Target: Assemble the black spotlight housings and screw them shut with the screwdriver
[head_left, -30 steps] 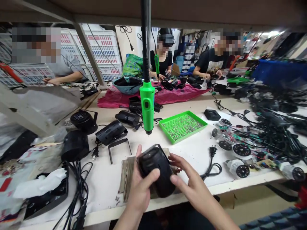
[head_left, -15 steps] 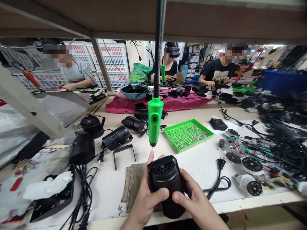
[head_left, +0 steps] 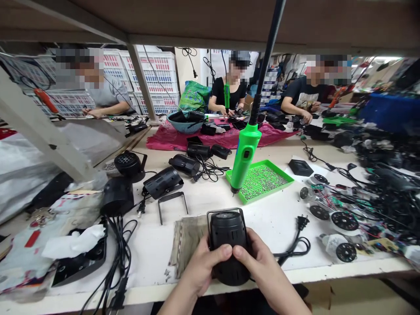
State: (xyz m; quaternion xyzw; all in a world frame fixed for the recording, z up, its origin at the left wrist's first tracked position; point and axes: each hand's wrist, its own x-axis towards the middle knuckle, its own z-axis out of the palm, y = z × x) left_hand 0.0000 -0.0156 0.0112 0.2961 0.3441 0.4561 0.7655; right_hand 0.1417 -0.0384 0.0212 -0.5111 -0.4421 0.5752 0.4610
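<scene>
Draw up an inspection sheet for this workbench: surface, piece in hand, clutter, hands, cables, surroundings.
Surface: white bench; brownish pad by the hands, dark specks beside it.
Piece in hand: bracketed black housing, near the bench's front edge.
Clutter: other black housings and a loose bracket; green tray holding small metal parts.
Hands: left hand and right hand both grip the piece.
Cables: plug-ended cord at right; cable bundle at left.
Surroundings: green screwdriver hanging tilted; three people across the bench; white crates behind.
</scene>
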